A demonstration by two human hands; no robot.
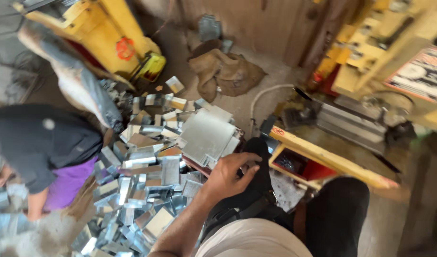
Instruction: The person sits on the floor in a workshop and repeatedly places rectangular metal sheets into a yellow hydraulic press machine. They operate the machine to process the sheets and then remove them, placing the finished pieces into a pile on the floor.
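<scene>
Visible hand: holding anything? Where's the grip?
Nothing clearly held. The left hand rests on the person's dark-trousered knee, fingers curled, beside the pile of metal pieces. The right hand is out of view.

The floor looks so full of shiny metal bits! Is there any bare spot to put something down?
Yes: bare floor lies between the brown sack and the yellow machine. The pile of metal pieces crowds everything left of the person's left hand, up to the stack of flat sheets.

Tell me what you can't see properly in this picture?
Head view only:
- Right hand: out of frame.
- Left hand: its fingers curl over a black strap; the grip is hidden.
- Pile of shiny bent metal pieces: blurred, cut off by the bottom edge.
- Crouching person in dark top: cut off by the left edge.
</scene>
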